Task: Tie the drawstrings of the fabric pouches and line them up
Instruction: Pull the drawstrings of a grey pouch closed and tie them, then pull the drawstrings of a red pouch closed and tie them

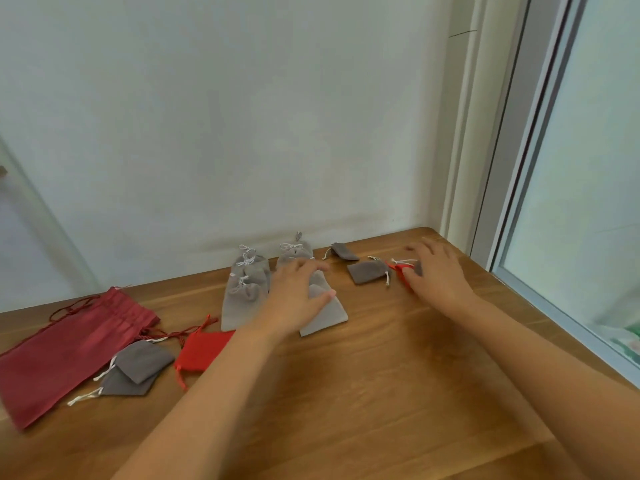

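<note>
Fabric: we are seeing soft pale grey pouches (242, 296), cords tied in bows, overlapping in two columns.
Left hand (298, 296): we are laying it flat, fingers straight, on the right column's rectangular pouch (325, 317).
Right hand (438, 275): we are covering a small red pouch (401, 271), white-corded; blur is hiding whether the fingers grip.
Table (381, 375): grainy wood is carrying a long maroon bag (69, 348).
</note>
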Motion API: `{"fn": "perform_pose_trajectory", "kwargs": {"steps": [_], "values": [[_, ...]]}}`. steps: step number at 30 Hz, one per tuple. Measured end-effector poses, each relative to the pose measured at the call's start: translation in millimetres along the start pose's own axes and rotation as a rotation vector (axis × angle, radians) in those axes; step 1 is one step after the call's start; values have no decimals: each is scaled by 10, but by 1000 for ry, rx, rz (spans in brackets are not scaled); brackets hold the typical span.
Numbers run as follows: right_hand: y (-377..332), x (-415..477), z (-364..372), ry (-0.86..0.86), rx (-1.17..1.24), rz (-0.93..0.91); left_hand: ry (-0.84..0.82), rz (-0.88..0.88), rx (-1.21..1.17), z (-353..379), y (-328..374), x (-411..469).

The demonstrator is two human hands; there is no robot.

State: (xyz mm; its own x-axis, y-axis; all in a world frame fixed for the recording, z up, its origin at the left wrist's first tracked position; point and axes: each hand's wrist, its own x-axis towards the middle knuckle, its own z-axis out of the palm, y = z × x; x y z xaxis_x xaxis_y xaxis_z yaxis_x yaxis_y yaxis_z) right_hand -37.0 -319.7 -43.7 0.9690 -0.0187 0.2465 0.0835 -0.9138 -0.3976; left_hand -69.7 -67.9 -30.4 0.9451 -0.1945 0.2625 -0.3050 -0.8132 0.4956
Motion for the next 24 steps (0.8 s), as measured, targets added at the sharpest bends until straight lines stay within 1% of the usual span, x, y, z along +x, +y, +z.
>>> {"fn": "perform_pose_trajectory", "kwargs": {"steps": [2, 4, 6, 7, 8, 10, 12, 15, 17, 20, 22, 24], "values": [[254, 82, -77, -68, -6, 75, -101, 22, 40, 164, 106, 192], [423, 66, -100, -165, 67, 124, -179, 42, 83, 322, 184, 420], [512, -9, -73, -254, 41, 81, -257, 57, 121, 460, 246, 634], [533, -44, -61, -264, 11, 53, -296, 59, 148, 522, 266, 725], [534, -71, -57, -241, 32, 23, -328, 59, 176, 575, 285, 805], [491, -115, -64, -185, 215, 18, -368, 41, 216, 658, 307, 896], [450, -139, -60, -157, 312, 43, -391, -17, 216, 731, 303, 945], [399, -103, -79, -197, 326, 99, -417, -84, 245, 826, 250, 963], [355, -54, -120, -260, 293, 154, -378, -66, 303, 860, 226, 953], [253, 0, -206, -377, 281, 265, -354, -15, 319, 848, 252, 913], [238, 16, -244, -446, 259, 289, -355, 46, 345, 819, 311, 838], [238, -11, -291, -480, 300, 278, -349, 120, 356, 781, 369, 708]]}}
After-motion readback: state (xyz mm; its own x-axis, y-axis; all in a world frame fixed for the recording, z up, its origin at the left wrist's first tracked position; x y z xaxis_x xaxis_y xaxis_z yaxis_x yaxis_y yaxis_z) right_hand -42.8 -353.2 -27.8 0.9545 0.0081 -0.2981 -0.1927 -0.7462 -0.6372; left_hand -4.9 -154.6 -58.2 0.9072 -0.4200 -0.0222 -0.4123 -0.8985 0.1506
